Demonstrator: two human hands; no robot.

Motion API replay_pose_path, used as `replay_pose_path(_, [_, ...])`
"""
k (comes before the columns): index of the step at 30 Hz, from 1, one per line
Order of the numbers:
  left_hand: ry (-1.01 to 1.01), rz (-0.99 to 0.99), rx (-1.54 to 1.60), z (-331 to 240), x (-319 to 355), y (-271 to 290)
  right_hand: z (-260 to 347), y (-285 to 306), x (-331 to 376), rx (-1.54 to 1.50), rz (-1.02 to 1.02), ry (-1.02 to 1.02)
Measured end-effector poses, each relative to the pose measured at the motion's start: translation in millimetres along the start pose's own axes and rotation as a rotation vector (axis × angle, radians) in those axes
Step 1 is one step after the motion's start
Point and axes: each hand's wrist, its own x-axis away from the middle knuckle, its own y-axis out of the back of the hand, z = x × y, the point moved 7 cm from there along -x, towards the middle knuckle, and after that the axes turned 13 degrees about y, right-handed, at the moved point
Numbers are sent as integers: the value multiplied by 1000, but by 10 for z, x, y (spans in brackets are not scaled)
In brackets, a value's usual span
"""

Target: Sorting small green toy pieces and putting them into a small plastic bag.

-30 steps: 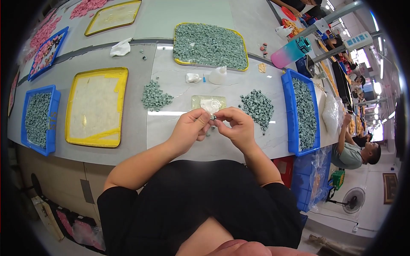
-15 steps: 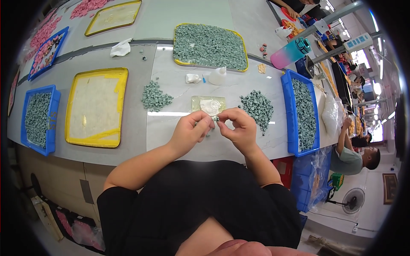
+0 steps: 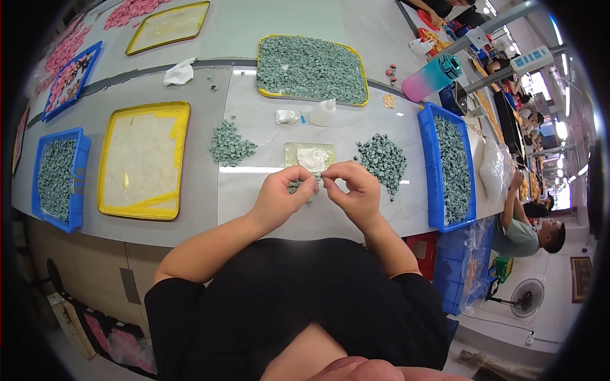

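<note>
- Our left hand point(image 3: 284, 193): thumb and forefinger narrowly spaced; small green pieces point(image 3: 294, 186) visible between them, whether held or lying behind we cannot tell.
- Our right hand point(image 3: 357, 190): thumb and forefinger curved nearly into a ring, tips beside the left's; contents unclear.
- Yellowish rectangular pad point(image 3: 291, 155): just beyond our fingertips.
- Dark green heap point(image 3: 382, 164): right of pad.
- Squeeze bottle point(image 3: 323, 115), whitish: beyond pad.
</note>
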Motion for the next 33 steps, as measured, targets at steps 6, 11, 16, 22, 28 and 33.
replay_pose_path(6, [170,145,334,102,-43,-80,-73,28,46,-168,22,-95])
replay_pose_path(11, [219,238,438,127,-69,-136,-75,14,60,-388,113,-134])
replay_pose_path(16, [198,203,484,88,-109,-86,-153,117,67,-438,-9,-191])
replay_pose_path(22, [-26,26,619,-153,-184,309,-256,262,98,-408,-71,-233])
replay_pose_path(28, [68,-249,450,-359,-145,587,-227,288,121,-300,-16,-207])
replay_pose_path(33, [200,-308,12,-299,-155,697,-155,292,45,-78,112,-130])
